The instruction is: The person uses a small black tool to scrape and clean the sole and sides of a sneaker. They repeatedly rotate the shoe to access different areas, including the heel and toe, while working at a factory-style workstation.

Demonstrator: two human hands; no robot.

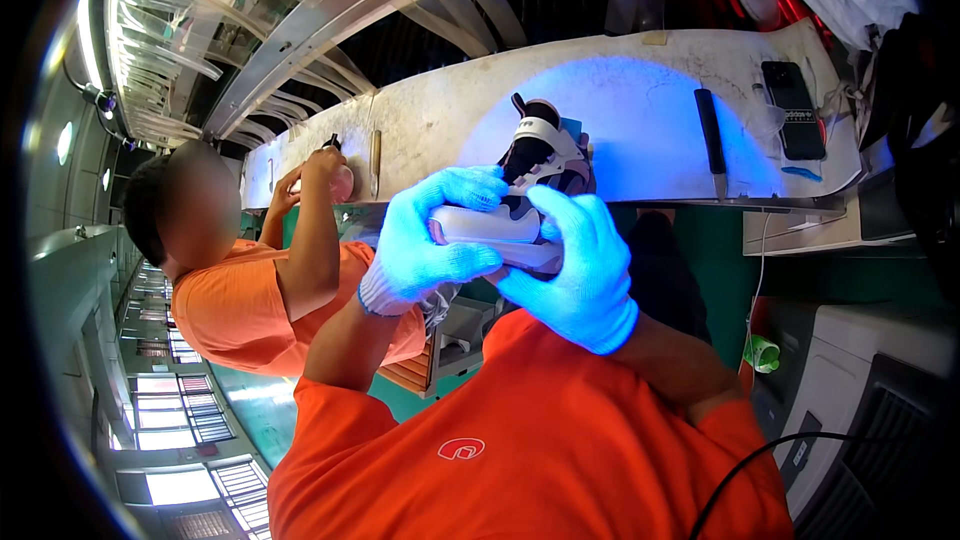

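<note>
The person in the red shirt (540, 410) has a pale shoe (488, 226) up in front of the chest, just off the near edge of the bench (430, 125). Its long axis runs mostly left to right, dipping a little toward the right; I can't make out which end is the toe, with gloved fingers covering both. The left hand (422, 230) is half curled round the left end, thumb below; the right hand (582, 265) wraps the other end, fingers bent over it. Just beyond, a black-and-white shoe (555, 148) sits on the bench. As for markings, the shirt carries a small white-outlined emblem (461, 449), and the dark phone (793, 105) at the bench's right end shows pale lettering; I see no readable label on the held shoe.
</note>
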